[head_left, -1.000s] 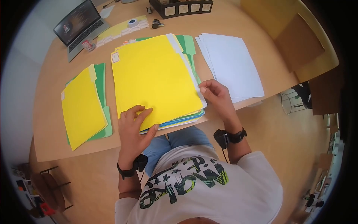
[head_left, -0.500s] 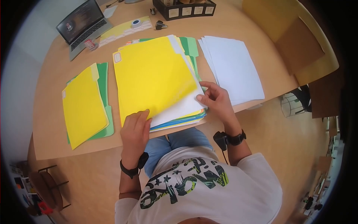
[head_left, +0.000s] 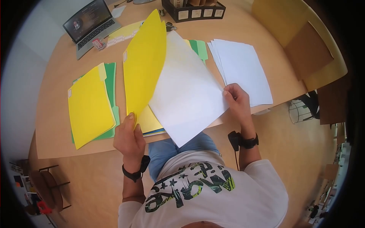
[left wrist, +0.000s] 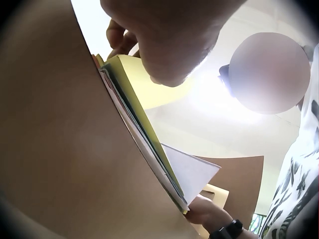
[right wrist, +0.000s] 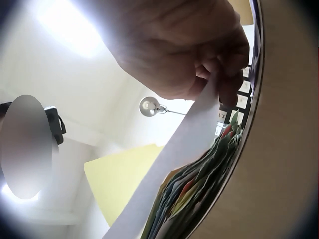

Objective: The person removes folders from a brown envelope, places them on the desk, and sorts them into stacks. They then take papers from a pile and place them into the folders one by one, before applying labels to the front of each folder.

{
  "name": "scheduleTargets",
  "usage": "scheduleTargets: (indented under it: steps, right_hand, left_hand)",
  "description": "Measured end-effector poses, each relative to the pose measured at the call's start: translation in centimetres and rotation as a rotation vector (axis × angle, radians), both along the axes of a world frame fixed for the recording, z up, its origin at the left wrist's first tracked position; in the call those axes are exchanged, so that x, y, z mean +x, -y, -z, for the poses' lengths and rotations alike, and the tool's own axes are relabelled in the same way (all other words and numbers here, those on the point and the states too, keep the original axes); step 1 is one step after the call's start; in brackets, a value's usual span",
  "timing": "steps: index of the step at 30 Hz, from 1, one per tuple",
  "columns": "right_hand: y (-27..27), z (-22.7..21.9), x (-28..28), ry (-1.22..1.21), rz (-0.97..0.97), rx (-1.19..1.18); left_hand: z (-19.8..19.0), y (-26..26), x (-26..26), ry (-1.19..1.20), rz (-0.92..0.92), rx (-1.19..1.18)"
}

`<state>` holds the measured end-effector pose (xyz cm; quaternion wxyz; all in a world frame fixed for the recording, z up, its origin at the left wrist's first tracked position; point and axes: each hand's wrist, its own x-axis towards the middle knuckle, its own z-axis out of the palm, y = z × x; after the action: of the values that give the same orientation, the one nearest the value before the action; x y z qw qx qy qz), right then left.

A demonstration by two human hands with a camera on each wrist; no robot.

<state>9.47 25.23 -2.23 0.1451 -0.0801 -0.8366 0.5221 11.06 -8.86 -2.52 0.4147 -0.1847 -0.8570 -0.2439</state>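
Note:
My left hand point(head_left: 129, 137) pinches the lower edge of a yellow folder cover point(head_left: 144, 64), which stands lifted and bowed over to the left. Between the fingers of my right hand point(head_left: 238, 99) is the right edge of a white sheet of paper point(head_left: 186, 91), raised at a slant over the folder stack. One corner of the sheet points down past the table's front edge. Under it, the stack of coloured folders point(right wrist: 199, 184) shows its layered edges in the right wrist view. Most of the stack's top is hidden by the sheet and the lifted cover.
To the left lie a yellow folder point(head_left: 91, 106) and a green folder point(head_left: 110, 87) beneath it. White papers point(head_left: 245, 72) lie at the right. Farther back are a laptop point(head_left: 91, 26), a label sheet point(head_left: 123, 34) and a black organizer box point(head_left: 194, 13).
The left hand has raised the yellow cover from lying flat and swung it leftward. The right hand has taken hold of the white sheet and drawn it up and to the right.

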Motion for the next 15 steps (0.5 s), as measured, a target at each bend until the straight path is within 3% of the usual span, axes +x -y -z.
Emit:
scheduleTargets:
  steps: [4, 6, 7, 10, 15]
  right_hand:
    - [-3.6, 0.5, 0.5, -0.103, 0.106, 0.078]
    - [-6.6, 0.4, 0.7, -0.213, 0.203, 0.122]
    - [-8.1, 0.0, 1.1, -0.156, 0.280, 0.054]
    - [-13.7, 1.2, 1.4, -0.276, 0.468, 0.155]
    - [-16.8, 2.2, 2.2, -0.131, 0.669, 0.410]
  left_hand:
    - [-1.3, -0.1, 0.3, 0.240, -0.124, -0.150]
    - [-1.0, 0.3, 0.4, 0.341, -0.113, -0.103]
    - [-0.8, 0.5, 0.4, 0.392, -0.105, -0.080]
    - [0.3, 1.4, 0.0, 0.321, -0.079, -0.064]
    - [0.4, 2.0, -0.2, 0.384, -0.040, 0.090]
